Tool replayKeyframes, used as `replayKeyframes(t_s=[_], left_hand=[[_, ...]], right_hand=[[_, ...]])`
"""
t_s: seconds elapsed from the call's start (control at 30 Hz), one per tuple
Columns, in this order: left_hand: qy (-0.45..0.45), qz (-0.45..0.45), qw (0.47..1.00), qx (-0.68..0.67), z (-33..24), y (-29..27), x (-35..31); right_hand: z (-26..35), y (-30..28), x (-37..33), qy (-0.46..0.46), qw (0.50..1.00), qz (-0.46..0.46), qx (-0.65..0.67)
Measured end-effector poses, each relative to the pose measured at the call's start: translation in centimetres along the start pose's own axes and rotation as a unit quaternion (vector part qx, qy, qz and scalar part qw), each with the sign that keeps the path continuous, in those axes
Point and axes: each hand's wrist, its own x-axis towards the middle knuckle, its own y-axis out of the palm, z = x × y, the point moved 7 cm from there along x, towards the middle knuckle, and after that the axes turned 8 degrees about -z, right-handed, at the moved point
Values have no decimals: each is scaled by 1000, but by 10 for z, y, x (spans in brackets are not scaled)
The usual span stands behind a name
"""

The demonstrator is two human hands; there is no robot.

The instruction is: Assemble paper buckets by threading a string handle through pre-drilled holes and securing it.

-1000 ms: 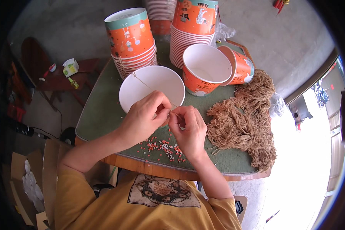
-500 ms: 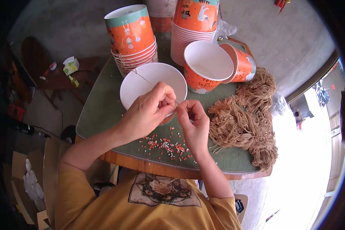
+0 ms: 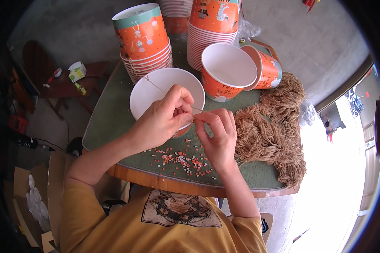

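Observation:
A paper bucket (image 3: 144, 99) with a white inside stands in front of me on the table. Thin tan cord (image 3: 155, 84) runs from its far rim across the opening to my fingers. At the near rim my left hand (image 3: 158, 120) is closed, pinching the cord between thumb and fingers. Beside it my right hand (image 3: 218, 137) also pinches the cord with thumb and forefinger, its other fingers curled loosely. The fingertips of both hands almost meet and hide part of the cord there. Small orange and white beads (image 3: 183, 160) lie scattered below the hands.
A heap of tan cords (image 3: 270, 130) lies right on the green-topped table (image 3: 107, 122). Behind stand stacked orange buckets (image 3: 145, 40), a taller stack (image 3: 211, 44), an upright bucket (image 3: 228, 67) and one on its side (image 3: 268, 69). An open cardboard box (image 3: 23, 192) sits lower left.
My right hand has shifted slightly right and turned, its fingers lifting a little. The left hand stays by the rim, still pinching the cord.

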Motion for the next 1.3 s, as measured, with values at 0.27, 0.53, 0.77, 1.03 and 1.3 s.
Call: replayKeyframes(t_s=[0.27,0.53,0.77,1.03,1.3], left_hand=[[-45,-1,999,5,-1,4,-2],[-20,2,1000,5,0,5,-2],[-29,0,999,-14,3,3,-2],[17,38,999,30,0,9,-5],[141,-10,973,181,-15,3,-9]], right_hand=[[0,8,10,-35,999,38,-9],[-41,33,-15,496,742,175,415],[-27,14,-11,307,897,102,301],[-27,18,-10,288,913,93,274],[-32,17,-35,353,892,99,266]])
